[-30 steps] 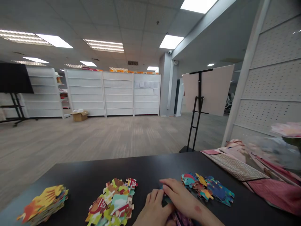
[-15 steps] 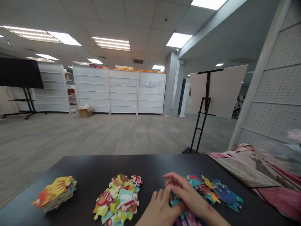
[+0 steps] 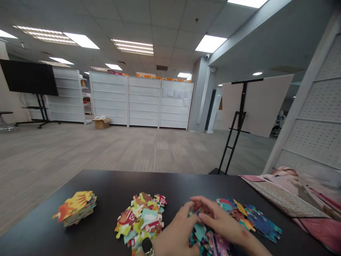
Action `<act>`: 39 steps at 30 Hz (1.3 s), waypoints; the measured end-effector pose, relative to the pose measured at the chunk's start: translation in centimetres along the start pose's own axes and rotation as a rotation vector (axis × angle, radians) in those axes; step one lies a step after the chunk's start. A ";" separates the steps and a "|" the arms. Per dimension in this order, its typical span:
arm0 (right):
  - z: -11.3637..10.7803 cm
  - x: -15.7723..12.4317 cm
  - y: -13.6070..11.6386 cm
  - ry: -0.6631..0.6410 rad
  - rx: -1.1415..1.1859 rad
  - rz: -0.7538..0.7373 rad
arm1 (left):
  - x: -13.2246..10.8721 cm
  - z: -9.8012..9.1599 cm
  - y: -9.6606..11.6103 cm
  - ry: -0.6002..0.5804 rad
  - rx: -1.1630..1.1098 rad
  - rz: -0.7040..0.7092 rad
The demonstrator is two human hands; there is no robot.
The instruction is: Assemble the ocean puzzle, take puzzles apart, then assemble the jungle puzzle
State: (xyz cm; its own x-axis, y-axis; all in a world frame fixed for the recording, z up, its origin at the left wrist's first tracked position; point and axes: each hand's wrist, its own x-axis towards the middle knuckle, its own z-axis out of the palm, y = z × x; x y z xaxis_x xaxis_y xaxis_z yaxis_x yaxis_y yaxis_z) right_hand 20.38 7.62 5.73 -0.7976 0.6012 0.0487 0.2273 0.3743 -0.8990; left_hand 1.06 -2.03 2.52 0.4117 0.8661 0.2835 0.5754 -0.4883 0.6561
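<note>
Since the earlier frame both hands have closed together over the puzzle pile [image 3: 200, 233] at lower centre. The left hand [image 3: 177, 233] and right hand [image 3: 222, 224] are half curled, fingertips meeting on it; whether either grips a piece cannot be told. A wristwatch [image 3: 147, 246] has come into view. The paper sheets [image 3: 173, 93] on the far shelving are too small to read.

Two bare hands at the bottom centre of the frame, the left hand [image 3: 176, 236] wearing a dark wristwatch [image 3: 147, 246] with a round face on a dark strap at the bottom edge, the right hand [image 3: 218, 222] bearing what may be a small mark near the wrist.
</note>
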 end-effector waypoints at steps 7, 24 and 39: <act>1.0 -0.1 -0.6 -0.082 0.183 0.083 | 0.0 -0.4 -0.7 -0.030 -0.167 -0.121; -8.7 -1.7 2.9 0.506 -0.507 0.260 | 1.3 2.2 -2.6 -0.271 0.362 -0.318; -5.6 -1.3 1.2 0.490 -0.712 -0.040 | 1.0 0.3 -1.1 0.213 -0.135 0.076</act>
State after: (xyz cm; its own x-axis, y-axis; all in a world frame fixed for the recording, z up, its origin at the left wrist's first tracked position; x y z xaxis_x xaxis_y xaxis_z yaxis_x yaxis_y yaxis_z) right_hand 24.82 11.23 7.01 -0.5192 0.7531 0.4040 0.6304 0.6567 -0.4140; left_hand 1.07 -0.66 1.84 0.2837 0.8376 0.4668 0.4430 -0.5462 0.7109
